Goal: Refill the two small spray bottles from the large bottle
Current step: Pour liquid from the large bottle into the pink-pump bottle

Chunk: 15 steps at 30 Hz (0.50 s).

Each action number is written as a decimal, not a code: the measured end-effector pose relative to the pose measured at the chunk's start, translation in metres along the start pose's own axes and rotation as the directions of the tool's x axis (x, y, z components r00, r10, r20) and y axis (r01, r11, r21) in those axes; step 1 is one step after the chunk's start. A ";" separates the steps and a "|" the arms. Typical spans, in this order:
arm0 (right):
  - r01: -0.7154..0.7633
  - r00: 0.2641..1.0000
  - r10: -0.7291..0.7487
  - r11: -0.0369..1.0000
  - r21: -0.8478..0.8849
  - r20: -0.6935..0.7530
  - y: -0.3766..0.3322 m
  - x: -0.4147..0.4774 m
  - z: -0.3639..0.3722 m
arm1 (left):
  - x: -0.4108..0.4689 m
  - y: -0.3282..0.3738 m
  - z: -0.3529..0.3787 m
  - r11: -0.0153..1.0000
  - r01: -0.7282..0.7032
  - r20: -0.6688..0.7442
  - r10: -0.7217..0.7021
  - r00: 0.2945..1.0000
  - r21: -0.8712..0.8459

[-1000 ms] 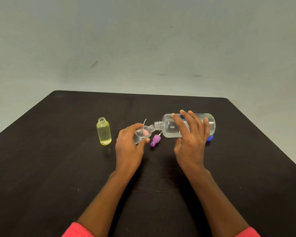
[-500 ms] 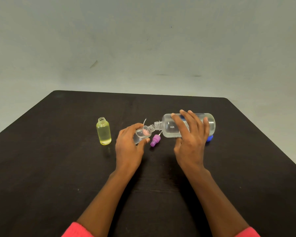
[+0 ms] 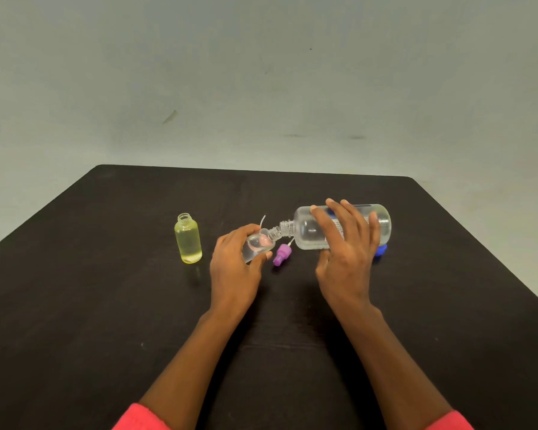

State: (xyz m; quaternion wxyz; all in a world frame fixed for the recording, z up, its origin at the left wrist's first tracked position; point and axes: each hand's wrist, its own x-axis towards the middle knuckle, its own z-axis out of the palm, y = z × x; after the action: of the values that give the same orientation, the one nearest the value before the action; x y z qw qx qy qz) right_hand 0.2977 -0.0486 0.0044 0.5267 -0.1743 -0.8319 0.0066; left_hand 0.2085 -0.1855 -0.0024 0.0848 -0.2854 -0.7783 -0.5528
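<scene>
My right hand point(image 3: 347, 259) grips the large clear bottle point(image 3: 311, 228), which lies nearly horizontal with its threaded neck pointing left. That neck meets the mouth of a small clear pinkish spray bottle point(image 3: 258, 243), tilted and held in my left hand point(image 3: 233, 265). A small yellow spray bottle point(image 3: 187, 238) stands upright and uncapped to the left, filled with liquid. A purple spray cap point(image 3: 281, 254) with its thin tube lies on the table between my hands. A blue cap point(image 3: 381, 250) peeks out behind my right hand.
Everything rests on a dark table point(image 3: 106, 305) whose far edge runs just behind the bottles. A plain grey floor lies beyond. Pink sleeves show at the bottom of the frame.
</scene>
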 end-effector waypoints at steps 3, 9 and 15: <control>-0.001 1.000 0.001 1.000 0.002 0.000 0.000 0.000 0.001 | -0.001 0.000 0.000 1.000 0.004 0.000 -0.004 1.000 -0.002; -0.004 1.000 0.004 1.000 0.003 0.000 0.000 -0.001 0.001 | -0.001 0.001 0.000 1.000 0.005 0.005 -0.005 1.000 0.002; -0.004 1.000 0.004 1.000 0.003 -0.003 0.001 -0.001 0.001 | -0.001 0.002 -0.001 1.000 0.000 0.007 0.000 1.000 0.004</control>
State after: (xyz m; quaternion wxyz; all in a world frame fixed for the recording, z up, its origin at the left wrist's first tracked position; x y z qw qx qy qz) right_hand 0.2973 -0.0481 0.0030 0.5284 -0.1752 -0.8307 0.0087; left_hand 0.2103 -0.1862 -0.0012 0.0828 -0.2870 -0.7797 -0.5503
